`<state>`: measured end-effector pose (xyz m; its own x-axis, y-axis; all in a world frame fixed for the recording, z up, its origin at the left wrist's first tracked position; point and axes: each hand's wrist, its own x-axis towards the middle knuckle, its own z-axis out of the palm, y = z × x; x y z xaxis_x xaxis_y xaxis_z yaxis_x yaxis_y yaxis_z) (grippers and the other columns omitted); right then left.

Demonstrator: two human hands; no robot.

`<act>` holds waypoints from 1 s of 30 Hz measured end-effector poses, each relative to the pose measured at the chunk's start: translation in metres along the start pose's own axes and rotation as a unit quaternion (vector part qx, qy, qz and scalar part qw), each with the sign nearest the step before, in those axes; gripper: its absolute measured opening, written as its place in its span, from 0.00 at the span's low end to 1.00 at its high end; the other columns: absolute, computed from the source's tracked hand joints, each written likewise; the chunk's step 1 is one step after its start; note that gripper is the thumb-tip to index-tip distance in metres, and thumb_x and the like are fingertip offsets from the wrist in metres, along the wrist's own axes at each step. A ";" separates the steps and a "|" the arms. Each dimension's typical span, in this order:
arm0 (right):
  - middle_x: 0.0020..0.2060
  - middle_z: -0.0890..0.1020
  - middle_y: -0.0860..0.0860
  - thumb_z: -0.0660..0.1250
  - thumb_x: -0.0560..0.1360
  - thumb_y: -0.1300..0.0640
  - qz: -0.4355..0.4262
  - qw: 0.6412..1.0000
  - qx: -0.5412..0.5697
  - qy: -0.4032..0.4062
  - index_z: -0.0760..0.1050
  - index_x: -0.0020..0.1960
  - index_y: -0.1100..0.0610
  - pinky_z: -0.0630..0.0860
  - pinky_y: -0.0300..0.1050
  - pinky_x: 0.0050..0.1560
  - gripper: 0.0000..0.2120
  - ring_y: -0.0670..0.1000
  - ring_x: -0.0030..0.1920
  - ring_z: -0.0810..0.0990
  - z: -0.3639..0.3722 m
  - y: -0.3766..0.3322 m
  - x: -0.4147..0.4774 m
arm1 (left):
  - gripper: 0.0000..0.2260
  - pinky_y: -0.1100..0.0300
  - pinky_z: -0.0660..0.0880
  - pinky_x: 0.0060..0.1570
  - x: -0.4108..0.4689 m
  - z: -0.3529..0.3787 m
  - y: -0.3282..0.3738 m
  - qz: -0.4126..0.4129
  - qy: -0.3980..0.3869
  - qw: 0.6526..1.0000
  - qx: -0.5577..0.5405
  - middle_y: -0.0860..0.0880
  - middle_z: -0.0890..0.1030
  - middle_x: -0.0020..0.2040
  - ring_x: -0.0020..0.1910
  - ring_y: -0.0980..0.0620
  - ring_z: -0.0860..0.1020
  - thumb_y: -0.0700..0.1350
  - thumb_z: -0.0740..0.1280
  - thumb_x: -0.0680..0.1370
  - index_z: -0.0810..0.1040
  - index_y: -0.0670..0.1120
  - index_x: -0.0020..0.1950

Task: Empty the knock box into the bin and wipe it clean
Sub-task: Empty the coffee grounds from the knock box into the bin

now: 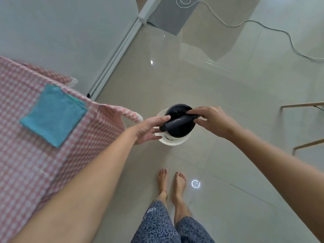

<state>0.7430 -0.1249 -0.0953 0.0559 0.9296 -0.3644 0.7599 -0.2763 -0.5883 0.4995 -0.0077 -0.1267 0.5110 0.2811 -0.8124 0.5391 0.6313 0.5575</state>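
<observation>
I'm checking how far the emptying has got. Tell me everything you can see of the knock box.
The knock box is a round black tub, plastic or rubber by its look, with a dark padded bar across its open top bearing small pale lettering. It is held above the white bin on the floor, tilted so its opening faces the camera. The left hand touches the bar's left end with fingers spread; the right hand pinches the right end. Its inside looks dark; any grounds cannot be made out.

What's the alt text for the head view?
Seen from above, a person's left hand and right hand hold a black knock box over a white bin on the tiled floor. A blue cloth lies on a pink checked tablecloth at left.
</observation>
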 end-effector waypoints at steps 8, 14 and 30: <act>0.59 0.84 0.46 0.68 0.78 0.61 0.050 0.995 0.082 0.007 0.79 0.66 0.46 0.75 0.49 0.64 0.19 0.51 0.59 0.81 0.092 0.097 0.065 | 0.36 0.55 0.77 0.64 0.123 -0.022 -0.038 -0.007 0.002 1.000 0.019 0.49 0.83 0.61 0.56 0.53 0.83 0.60 0.79 0.63 0.76 0.48 0.67; 0.62 0.82 0.44 0.67 0.79 0.61 0.044 0.995 0.087 -0.001 0.77 0.68 0.47 0.74 0.41 0.61 0.20 0.51 0.58 0.81 0.176 0.150 0.120 | 0.45 0.60 0.83 0.54 0.215 -0.060 -0.091 -0.003 0.024 1.000 -0.001 0.49 0.85 0.58 0.50 0.56 0.86 0.54 0.82 0.62 0.71 0.41 0.75; 0.66 0.77 0.58 0.70 0.78 0.50 0.285 0.952 0.108 -0.040 0.66 0.76 0.44 0.79 0.55 0.60 0.28 0.58 0.54 0.82 0.339 0.293 0.181 | 0.47 0.53 0.77 0.70 0.377 -0.110 -0.201 0.052 0.186 0.974 0.114 0.58 0.78 0.61 0.62 0.56 0.80 0.58 0.84 0.59 0.71 0.48 0.74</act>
<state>0.7563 -0.1202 -0.5784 0.3634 0.5944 -0.7173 0.4699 -0.7818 -0.4098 0.5096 0.0505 -0.5637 0.3161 0.6048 -0.7310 0.6537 0.4196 0.6298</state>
